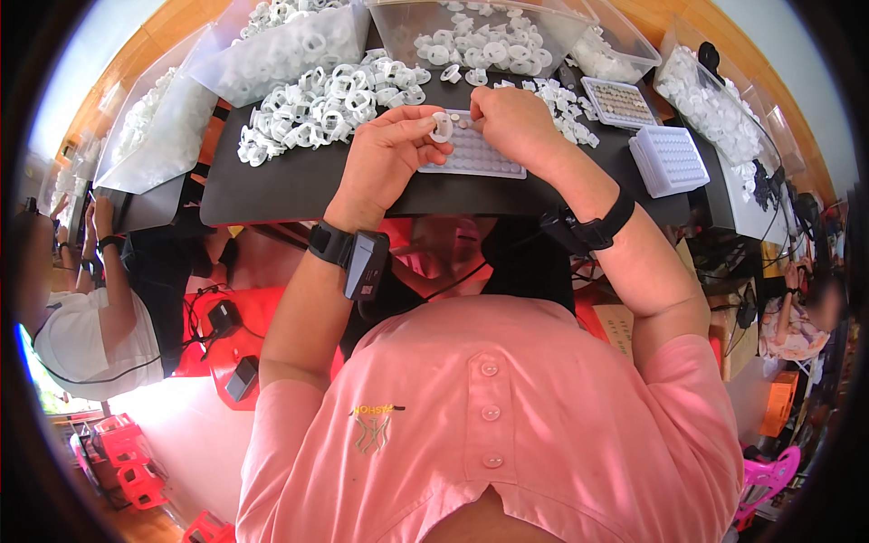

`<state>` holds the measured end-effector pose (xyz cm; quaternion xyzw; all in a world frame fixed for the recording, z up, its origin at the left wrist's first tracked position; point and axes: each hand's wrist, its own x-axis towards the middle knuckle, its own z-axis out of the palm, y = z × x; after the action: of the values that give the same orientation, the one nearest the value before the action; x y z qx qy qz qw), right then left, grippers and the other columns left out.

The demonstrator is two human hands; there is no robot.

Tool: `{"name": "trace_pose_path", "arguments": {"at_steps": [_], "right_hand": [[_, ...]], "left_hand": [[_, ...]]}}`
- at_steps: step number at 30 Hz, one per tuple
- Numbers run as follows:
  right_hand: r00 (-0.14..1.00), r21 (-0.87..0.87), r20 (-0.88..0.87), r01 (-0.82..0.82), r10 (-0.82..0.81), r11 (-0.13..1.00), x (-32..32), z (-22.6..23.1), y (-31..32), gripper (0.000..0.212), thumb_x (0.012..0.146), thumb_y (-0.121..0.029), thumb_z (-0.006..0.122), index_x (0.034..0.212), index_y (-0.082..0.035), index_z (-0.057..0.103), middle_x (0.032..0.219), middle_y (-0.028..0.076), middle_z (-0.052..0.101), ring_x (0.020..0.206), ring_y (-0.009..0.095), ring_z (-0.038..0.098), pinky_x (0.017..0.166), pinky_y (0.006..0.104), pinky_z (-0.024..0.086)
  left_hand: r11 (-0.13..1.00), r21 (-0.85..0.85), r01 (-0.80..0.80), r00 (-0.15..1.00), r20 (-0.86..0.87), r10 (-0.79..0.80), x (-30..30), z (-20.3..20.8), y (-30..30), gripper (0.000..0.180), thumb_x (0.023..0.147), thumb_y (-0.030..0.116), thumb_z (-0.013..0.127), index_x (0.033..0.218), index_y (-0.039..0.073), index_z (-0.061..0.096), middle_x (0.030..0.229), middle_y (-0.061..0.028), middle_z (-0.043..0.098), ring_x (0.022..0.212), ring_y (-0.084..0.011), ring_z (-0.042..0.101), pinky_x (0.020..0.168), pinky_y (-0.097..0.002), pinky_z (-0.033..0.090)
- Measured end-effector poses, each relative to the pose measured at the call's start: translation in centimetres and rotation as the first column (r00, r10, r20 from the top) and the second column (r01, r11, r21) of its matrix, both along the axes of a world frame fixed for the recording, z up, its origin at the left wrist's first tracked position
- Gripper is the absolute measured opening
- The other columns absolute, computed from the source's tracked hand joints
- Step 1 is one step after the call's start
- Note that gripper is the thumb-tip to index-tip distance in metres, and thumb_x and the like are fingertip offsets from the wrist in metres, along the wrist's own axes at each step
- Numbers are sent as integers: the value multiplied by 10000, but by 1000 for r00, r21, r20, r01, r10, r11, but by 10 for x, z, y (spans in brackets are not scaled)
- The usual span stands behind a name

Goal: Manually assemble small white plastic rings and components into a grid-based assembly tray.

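Between the thumb and fingers of my left hand [396,154] is a small white plastic ring [441,128], held up over the left end of a white tray. The tray [496,166] has rows of small round pockets and lies near the table's front edge. My right hand [516,122] is over the tray's right part, fingertips pinched together close to the ring. Whatever those fingertips hold, if anything, is hidden. Just left of my hands spreads a loose pile of similar white plastic rings [312,113] on the black table [262,193].
Clear bins [281,68] of white parts line the table's far side, another bin [543,50] behind my hands. Small white pieces [566,113] lie to the right, beside a filled tray [620,101] and a stack of white trays [670,161]. Another person [100,317] sits at left.
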<state>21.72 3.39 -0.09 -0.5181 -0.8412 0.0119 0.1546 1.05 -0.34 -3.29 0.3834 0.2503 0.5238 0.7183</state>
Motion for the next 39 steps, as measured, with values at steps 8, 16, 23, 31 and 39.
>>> {"name": "trace_pose_path", "arguments": {"at_steps": [8, 16, 23, 31, 39], "right_hand": [[999, 6, -50, 20, -20, 1000, 4, 4, -12, 137, 829, -110, 574, 895, -36, 669, 842, 180, 706, 826, 361, 692, 706, 467, 531], [684, -210, -729, -261, 27, 942, -2, 21, -61, 158, 878, -159, 643, 915, -6, 652, 728, 126, 661, 636, 226, 640, 590, 357, 491], [528, -375, -845, -468, -87, 800, -36, 3, -89, 63, 895, -77, 668, 917, -21, 648, 743, 6, 604, 636, 91, 566, 563, 248, 428], [499, -161, -862, -432, 87, 887, -38, -5, -102, 103, 841, -9, 712, 927, -18, 655, 810, 65, 650, 710, 158, 602, 649, 291, 473], [637, -19, -749, -296, 183, 955, -35, -2, -110, 156, 847, -40, 701, 971, -47, 607, 820, 100, 642, 731, 243, 626, 650, 346, 490]], "left_hand": [[998, 33, 49, 999, -24, -48, 0, 3, 0, 318, 967, 132, 588, 1200, -85, 585, 1034, -146, 657, 862, -262, 663, 751, -339, 516], [992, -4, -127, 985, 121, 127, 11, 10, -18, 306, 956, 104, 601, 1196, -84, 575, 1020, -154, 663, 902, -270, 663, 795, -357, 531], [987, -128, -98, 973, 197, 122, 27, 16, -19, 297, 956, 162, 611, 1197, -9, 583, 1040, -127, 654, 985, -258, 637, 883, -379, 519], [979, -190, -77, 954, 271, 127, 28, 8, -24, 308, 955, 175, 613, 1205, 0, 575, 1006, -111, 639, 923, -248, 622, 851, -370, 513], [977, -199, -73, 960, 253, 123, 32, 11, -30, 298, 959, 152, 609, 1201, -19, 584, 1020, -111, 647, 947, -234, 623, 864, -359, 512]]}}
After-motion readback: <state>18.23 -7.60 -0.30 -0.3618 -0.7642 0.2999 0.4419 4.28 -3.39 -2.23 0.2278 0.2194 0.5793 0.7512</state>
